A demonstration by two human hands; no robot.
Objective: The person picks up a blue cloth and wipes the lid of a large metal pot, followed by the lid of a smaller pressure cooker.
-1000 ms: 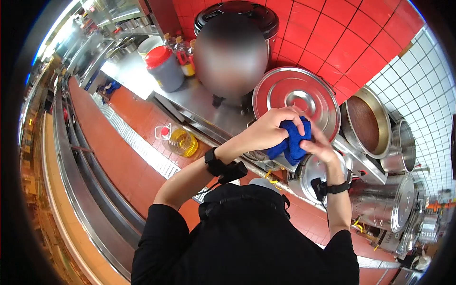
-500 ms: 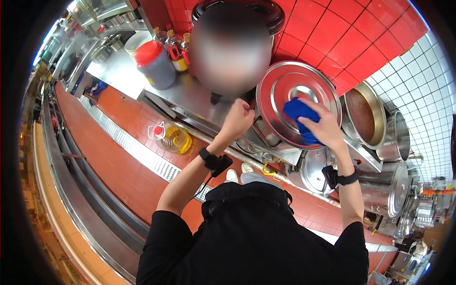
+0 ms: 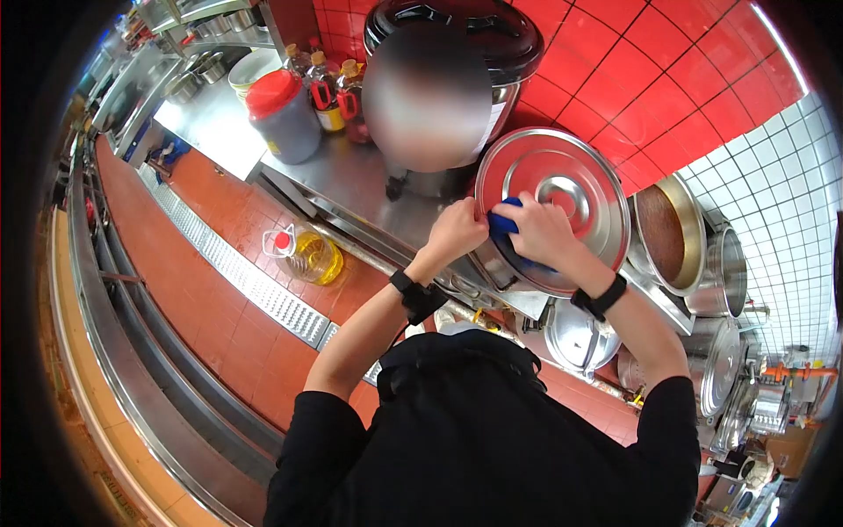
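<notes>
A round steel pot lid point(image 3: 584, 180) with a raised centre covers a large pot on the steel counter. My right hand point(image 3: 543, 235) is closed on a blue cloth point(image 3: 504, 218) and presses it against the lid's near left part. Much of the cloth is hidden under the fingers. At the lid's left rim, my left hand point(image 3: 458, 230) is closed, with its fingertips pinched on the edge beside the cloth. Both wrists wear black bands.
Behind the left hand stands a large black-lidded container point(image 3: 500, 39). A red-lidded jar point(image 3: 285, 123) and several bottles point(image 3: 351, 97) are further left. To the right is an uncovered pot of brown contents point(image 3: 659, 237). An oil jug point(image 3: 312, 256) sits on the floor.
My right hand has slid the cloth left across the lid towards the rim. My left hand has moved slightly right and down, onto the lid's edge. The view has shifted a little.
</notes>
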